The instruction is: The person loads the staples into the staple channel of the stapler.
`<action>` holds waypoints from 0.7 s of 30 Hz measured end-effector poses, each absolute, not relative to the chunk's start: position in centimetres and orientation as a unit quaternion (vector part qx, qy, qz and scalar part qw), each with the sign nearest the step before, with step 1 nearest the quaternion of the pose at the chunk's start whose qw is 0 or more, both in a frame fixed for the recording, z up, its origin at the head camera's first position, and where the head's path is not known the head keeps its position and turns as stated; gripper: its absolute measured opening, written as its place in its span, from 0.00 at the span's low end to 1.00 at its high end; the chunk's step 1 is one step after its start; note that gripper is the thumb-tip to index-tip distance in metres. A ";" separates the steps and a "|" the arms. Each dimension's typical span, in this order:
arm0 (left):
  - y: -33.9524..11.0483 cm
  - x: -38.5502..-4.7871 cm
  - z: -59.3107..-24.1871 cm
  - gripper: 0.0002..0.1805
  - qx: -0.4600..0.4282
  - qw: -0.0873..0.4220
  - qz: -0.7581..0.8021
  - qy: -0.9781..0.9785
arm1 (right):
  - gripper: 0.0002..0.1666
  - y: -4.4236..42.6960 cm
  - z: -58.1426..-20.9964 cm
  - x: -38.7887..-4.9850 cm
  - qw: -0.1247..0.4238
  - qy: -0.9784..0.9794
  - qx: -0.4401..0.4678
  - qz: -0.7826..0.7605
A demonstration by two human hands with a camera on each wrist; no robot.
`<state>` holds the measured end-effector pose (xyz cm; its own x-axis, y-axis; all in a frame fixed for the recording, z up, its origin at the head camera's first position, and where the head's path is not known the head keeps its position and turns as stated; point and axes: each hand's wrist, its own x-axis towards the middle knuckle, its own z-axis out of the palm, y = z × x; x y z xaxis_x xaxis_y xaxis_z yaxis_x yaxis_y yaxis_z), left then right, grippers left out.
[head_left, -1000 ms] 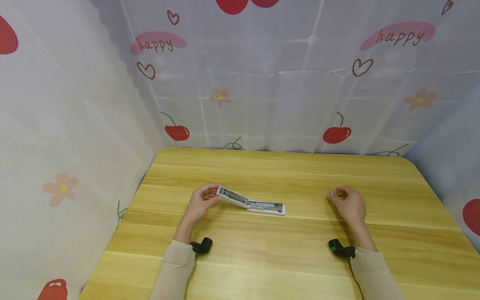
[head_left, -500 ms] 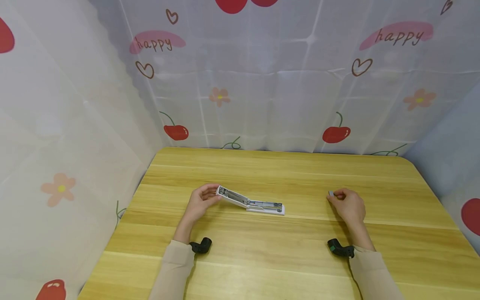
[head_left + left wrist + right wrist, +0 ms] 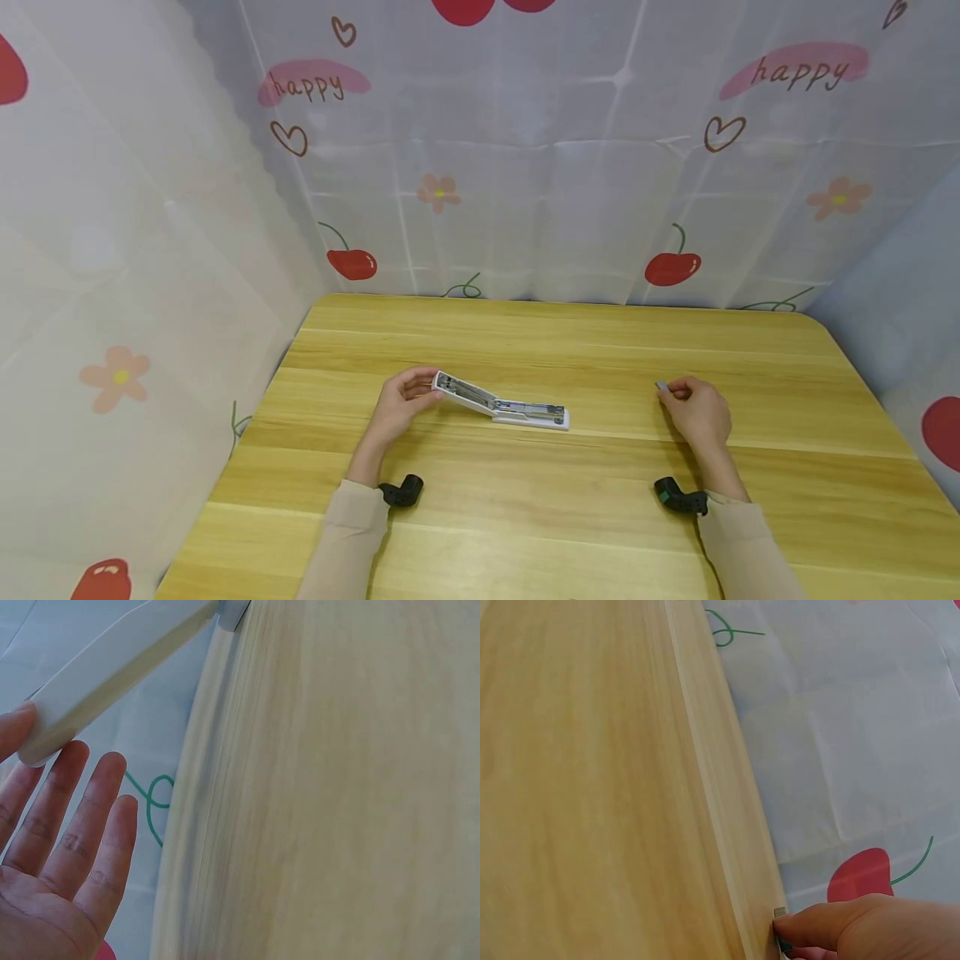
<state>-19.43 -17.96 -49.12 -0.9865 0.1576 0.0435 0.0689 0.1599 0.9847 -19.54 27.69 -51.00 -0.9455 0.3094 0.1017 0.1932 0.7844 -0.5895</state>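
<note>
A white stapler [image 3: 531, 419] lies opened out on the wooden table, its metal inside facing up. My left hand [image 3: 401, 408] pinches the raised end of its upper arm between thumb and fingers, so that arm slants up to the left. In the left wrist view the stapler's white outer side [image 3: 112, 667] shows, with the thumb and a fingertip at its end. Well to the right, my right hand [image 3: 701, 412] pinches a small grey strip of staples [image 3: 662, 386] just above the table. Its ridged end [image 3: 780, 911] peeks past the thumb in the right wrist view; the fingers hide the rest.
The wooden table [image 3: 525, 517] spreads under both hands, its far edge against a patterned white curtain [image 3: 525, 208]. Another sheet of the curtain [image 3: 150, 275] hangs along the left side. Each wrist wears a black camera mount.
The strip of staples has tilted slightly in my right fingers and shows a narrower side. My left hand and the stapler stay where they were.
</note>
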 end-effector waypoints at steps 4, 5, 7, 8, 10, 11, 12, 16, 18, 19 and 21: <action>-17.9 -19.4 -49.0 0.22 0.077 0.033 0.643 0.761 | 0.16 27.8 -51.1 -19.6 0.102 -0.940 -0.133 0.297; -17.9 -19.4 -49.0 0.22 0.077 0.032 0.642 0.762 | 0.16 27.8 -51.1 -19.6 0.103 -0.940 -0.132 0.298; -17.9 -19.4 -49.0 0.22 0.076 0.032 0.642 0.762 | 0.15 27.8 -51.2 -19.6 0.108 -0.939 -0.130 0.300; -17.9 -19.4 -49.0 0.22 0.076 0.031 0.642 0.763 | 0.15 27.8 -51.2 -19.6 0.110 -0.939 -0.129 0.300; -17.9 -19.4 -49.1 0.22 0.074 0.032 0.641 0.763 | 0.15 27.8 -51.3 -19.7 0.114 -0.938 -0.130 0.302; -17.9 -19.4 -49.1 0.22 0.074 0.033 0.641 0.763 | 0.15 27.8 -51.3 -19.7 0.115 -0.936 -0.132 0.305; -17.9 -19.4 -49.1 0.22 0.073 0.033 0.641 0.763 | 0.14 27.8 -51.3 -19.7 0.117 -0.935 -0.133 0.306; -17.9 -19.5 -49.2 0.22 0.075 0.032 0.642 0.763 | 0.14 27.7 -51.3 -19.7 0.131 -0.929 -0.140 0.316; -18.0 -19.5 -49.2 0.22 0.076 0.032 0.642 0.763 | 0.14 27.6 -51.3 -19.7 0.145 -0.926 -0.138 0.321; -18.0 -19.5 -49.1 0.22 0.076 0.032 0.642 0.763 | 0.13 27.6 -51.3 -19.7 0.152 -0.924 -0.136 0.323; -18.0 -19.5 -49.2 0.22 0.075 0.033 0.641 0.763 | 0.13 27.5 -51.3 -19.7 0.165 -0.921 -0.133 0.326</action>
